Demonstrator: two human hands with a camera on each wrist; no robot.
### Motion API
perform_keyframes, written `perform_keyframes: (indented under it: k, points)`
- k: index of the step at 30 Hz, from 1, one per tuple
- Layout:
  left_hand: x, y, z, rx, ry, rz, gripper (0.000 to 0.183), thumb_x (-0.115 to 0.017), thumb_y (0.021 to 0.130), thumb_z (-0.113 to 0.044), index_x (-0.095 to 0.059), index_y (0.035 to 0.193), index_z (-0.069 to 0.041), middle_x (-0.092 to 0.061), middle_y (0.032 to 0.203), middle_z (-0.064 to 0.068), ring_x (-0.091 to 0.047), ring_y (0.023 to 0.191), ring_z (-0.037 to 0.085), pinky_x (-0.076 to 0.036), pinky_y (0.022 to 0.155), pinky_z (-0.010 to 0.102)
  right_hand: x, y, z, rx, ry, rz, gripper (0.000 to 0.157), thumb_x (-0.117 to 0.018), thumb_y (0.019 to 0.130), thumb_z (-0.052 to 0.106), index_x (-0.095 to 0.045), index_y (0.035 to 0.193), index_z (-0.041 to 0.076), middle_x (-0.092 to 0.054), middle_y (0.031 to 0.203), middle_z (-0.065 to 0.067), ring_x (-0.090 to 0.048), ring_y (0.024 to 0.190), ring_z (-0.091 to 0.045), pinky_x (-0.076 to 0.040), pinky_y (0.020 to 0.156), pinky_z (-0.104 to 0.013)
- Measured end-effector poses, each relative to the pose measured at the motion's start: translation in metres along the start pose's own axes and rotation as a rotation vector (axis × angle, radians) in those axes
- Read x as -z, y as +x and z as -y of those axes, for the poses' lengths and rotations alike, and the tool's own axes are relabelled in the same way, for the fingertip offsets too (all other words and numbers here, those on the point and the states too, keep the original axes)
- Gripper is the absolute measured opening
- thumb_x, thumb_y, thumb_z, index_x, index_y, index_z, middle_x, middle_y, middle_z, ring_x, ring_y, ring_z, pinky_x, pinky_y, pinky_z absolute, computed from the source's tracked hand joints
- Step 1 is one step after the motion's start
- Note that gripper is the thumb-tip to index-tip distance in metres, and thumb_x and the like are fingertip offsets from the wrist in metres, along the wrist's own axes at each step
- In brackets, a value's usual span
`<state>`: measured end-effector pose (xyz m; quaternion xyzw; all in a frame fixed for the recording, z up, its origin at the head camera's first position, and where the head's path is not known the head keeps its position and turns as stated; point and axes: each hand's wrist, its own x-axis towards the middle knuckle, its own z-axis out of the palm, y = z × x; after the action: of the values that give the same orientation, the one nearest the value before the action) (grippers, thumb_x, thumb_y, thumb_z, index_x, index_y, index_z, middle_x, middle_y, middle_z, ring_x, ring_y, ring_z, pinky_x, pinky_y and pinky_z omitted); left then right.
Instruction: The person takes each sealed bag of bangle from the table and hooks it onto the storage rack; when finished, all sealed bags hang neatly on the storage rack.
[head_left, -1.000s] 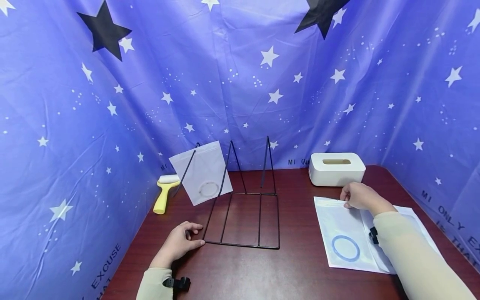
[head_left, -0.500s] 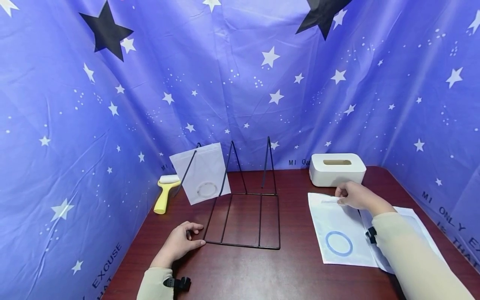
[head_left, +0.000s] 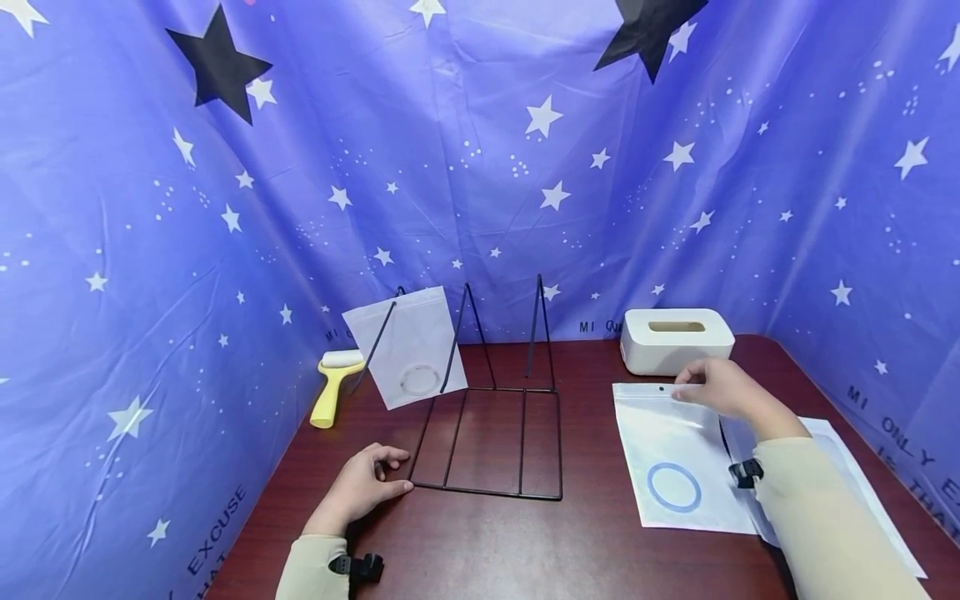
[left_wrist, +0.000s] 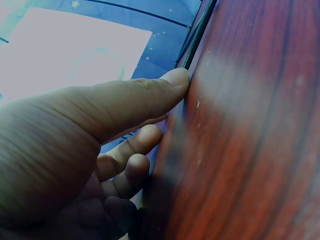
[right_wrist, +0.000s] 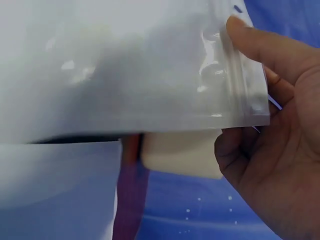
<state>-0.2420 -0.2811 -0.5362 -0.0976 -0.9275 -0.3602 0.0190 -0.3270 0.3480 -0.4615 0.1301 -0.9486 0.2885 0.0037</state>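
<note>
A black wire rack [head_left: 522, 442] stands mid-table. My left hand [head_left: 358, 487] is at its front left corner. In the left wrist view, the thumb [left_wrist: 150, 95] touches the rack's wire while the other fingers bend loosely below. On the right, my right hand [head_left: 723, 392] pinches the top edge of a white zip-lock bag [head_left: 667, 433] between thumb and fingers. The bag has a blue ring on its front and a small hang hole by the thumb; its top end is lifted. Another white zip-lock bag [head_left: 405, 337] with a faint ring leans in the rack's left slot.
Under the right forearm lies another white bag [head_left: 832, 454], partly hidden. A white tissue box [head_left: 675, 354] stands behind the right hand. A yellow-handled roller [head_left: 328, 396] lies left of the rack. Blue star-printed cloth [head_left: 495, 167] surrounds the dark red table [head_left: 487, 550].
My right hand has shifted slightly left and back with the zip-lock bag, whose top edge has risen and slid off the bag beneath. The left hand stays at the rack's corner.
</note>
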Motion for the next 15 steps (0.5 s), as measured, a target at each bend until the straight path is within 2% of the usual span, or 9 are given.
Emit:
perform_keyframes:
  k: [4, 15]
  points:
    - [0.0, 0.0, -0.001, 0.002, -0.002, -0.005, 0.04, -0.097, 0.076, -0.024, -0.078, 0.111, -0.021, -0.062, 0.095, -0.006, -0.052, 0.076, 0.014, -0.044, 0.068, 0.028, 0.005, -0.009, 0.004, 0.016, 0.022, -0.039, 0.005, -0.077, 0.095, 0.017, -0.078, 0.095, 0.012, -0.072, 0.093, 0.0, -0.06, 0.087, -0.02, -0.05, 0.076, -0.039]
    - [-0.001, 0.0, -0.002, -0.008, -0.015, 0.003, 0.037, -0.096, 0.076, -0.021, -0.08, 0.109, -0.023, -0.063, 0.096, -0.005, -0.053, 0.075, 0.015, -0.045, 0.068, 0.028, 0.013, -0.025, 0.004, 0.021, 0.041, -0.094, 0.01, -0.075, 0.097, 0.011, -0.079, 0.105, 0.007, -0.076, 0.1, -0.006, -0.067, 0.092, -0.019, -0.054, 0.076, -0.033]
